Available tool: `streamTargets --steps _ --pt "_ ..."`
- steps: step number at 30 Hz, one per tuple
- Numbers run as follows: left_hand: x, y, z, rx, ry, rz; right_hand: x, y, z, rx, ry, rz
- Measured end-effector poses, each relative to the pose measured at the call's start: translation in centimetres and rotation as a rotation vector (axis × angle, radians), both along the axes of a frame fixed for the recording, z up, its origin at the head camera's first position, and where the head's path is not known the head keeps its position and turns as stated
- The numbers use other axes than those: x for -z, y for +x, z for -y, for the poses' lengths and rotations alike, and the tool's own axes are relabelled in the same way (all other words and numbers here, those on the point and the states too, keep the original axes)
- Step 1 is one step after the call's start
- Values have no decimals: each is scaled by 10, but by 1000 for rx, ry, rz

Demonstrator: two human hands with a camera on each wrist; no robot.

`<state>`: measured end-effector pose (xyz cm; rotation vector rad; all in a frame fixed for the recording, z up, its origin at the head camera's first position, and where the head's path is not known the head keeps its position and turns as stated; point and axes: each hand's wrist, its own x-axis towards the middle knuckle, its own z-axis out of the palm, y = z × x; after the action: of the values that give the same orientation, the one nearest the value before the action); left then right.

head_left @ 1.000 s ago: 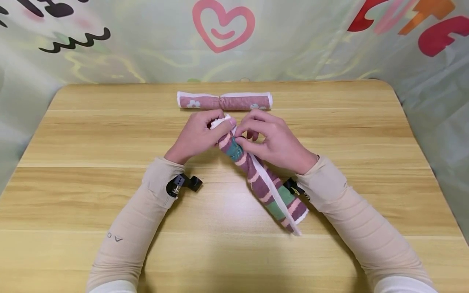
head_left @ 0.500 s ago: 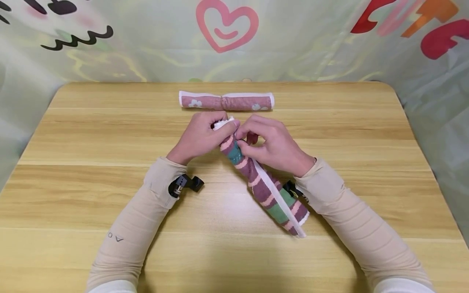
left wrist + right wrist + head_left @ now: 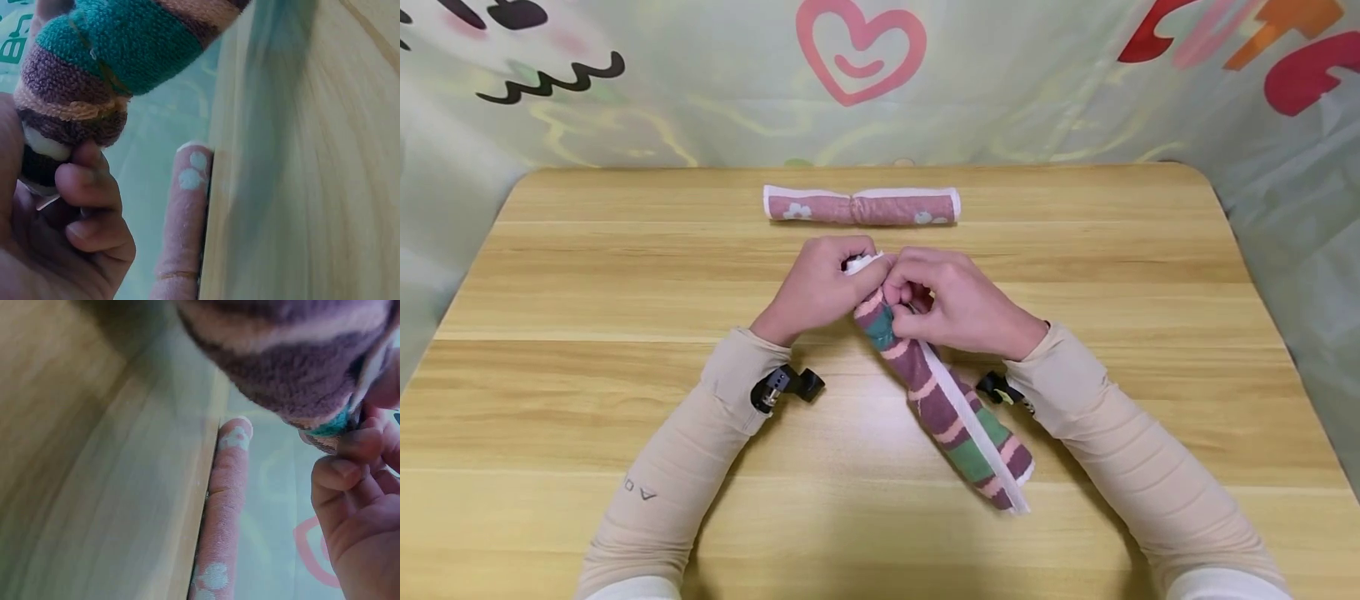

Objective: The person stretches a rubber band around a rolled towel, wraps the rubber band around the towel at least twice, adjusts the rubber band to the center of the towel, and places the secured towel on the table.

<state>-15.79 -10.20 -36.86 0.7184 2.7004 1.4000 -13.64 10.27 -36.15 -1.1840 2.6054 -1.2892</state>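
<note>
A rolled-up towel (image 3: 936, 412) with purple, peach, green and teal stripes slants across the middle of the head view, its white-edged lower end toward the right arm. My left hand (image 3: 826, 290) grips its upper end, the thumb across the top. In the left wrist view a thin rubber band (image 3: 92, 54) crosses the teal stripe. My right hand (image 3: 962, 304) has its fingers curled and pinched at the towel's side, right by that band. What lies between those fingertips is mostly hidden; a thin strand shows near them.
A second rolled towel (image 3: 887, 210), pink with white edges and pale flowers, lies behind the hands near the back of the wooden table (image 3: 587, 400). Its middle is cinched by a band. A printed curtain (image 3: 715, 83) hangs behind the table.
Both hands have come slightly toward the body with the striped towel, whose lower end moved down. The right fingers have curled further in beside the left thumb. The pink towel stays put.
</note>
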Motion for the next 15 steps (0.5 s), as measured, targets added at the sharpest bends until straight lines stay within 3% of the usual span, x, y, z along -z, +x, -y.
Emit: streamTargets --steps 4,11,15 --pt "1 1 -2 -19 -22 0 0 1 -1 -44 32 43" --pt "1 2 -1 -121 -50 31 0 2 1 -121 71 43" --pt "2 1 -1 -126 -70 15 -1 4 2 -162 88 42"
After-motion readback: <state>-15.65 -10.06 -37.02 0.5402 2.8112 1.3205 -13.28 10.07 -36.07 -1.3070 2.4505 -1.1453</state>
